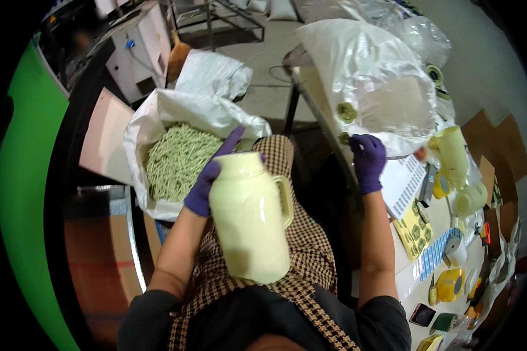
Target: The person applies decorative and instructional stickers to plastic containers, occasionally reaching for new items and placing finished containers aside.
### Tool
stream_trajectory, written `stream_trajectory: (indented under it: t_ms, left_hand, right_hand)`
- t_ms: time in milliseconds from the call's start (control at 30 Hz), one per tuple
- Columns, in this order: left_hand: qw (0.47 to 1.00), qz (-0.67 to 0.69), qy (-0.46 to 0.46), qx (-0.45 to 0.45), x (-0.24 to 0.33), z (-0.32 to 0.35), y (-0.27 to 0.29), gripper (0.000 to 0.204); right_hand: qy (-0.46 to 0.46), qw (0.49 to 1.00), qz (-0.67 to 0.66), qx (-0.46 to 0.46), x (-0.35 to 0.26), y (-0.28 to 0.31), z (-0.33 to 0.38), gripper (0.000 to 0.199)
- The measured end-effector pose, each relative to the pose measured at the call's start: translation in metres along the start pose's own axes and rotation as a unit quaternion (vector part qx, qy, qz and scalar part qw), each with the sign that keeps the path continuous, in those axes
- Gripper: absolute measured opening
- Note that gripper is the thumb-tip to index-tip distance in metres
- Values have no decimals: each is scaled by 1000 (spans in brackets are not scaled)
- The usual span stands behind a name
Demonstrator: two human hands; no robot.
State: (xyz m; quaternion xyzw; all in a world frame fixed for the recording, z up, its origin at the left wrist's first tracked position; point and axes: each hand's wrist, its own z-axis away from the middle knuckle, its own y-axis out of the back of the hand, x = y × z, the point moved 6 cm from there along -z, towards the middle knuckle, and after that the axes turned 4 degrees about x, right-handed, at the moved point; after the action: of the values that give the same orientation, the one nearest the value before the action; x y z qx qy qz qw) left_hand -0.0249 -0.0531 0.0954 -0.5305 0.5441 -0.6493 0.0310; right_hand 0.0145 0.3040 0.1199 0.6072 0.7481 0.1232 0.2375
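Note:
A pale yellow plastic jug body (249, 225) with a side handle and a narrow neck stands in front of my torso, over my checked apron (313, 248). My left hand (214, 175), in a purple glove, holds it by the neck and upper left side, with one finger stretched away. At the table's edge on the right, my right hand (368, 161), also gloved in purple, has its fingers curled into a pinch. A small dark-green round piece (344, 138) shows at its fingertips. Another green round piece (346, 112) lies just beyond it, against the white plastic bag (357, 47).
At left stands an open white sack (140, 126) full of pale green strips (178, 164). The right-hand table holds a white dotted sheet (401, 184), a yellow sticker sheet (414, 237), yellow cylinders (451, 149), tape rolls (451, 285) and a phone (423, 315). Cardboard (500, 140) stands beyond.

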Motion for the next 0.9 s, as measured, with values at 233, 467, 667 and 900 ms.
stream_trajectory:
  t_ms: [233,467,667,900]
  left_hand:
    - [996,80,24,-34,-11,-12,19,113]
    - [998,56,20,-22,-17,-15,28,106]
    - [1000,20,13,-2,-17,-14,30,102]
    - [1000,10,8,-11,-18,-10,33,100]
  right_hand:
    - [-444,735,-498,-120,-118,69,50,8]
    - [-442,648,-533,-317,-202,52,73,8]
    - [-435,665,-511,-327,-208,36,76,14]
    - [-435,658,-508,-346,-210,36,81,16]
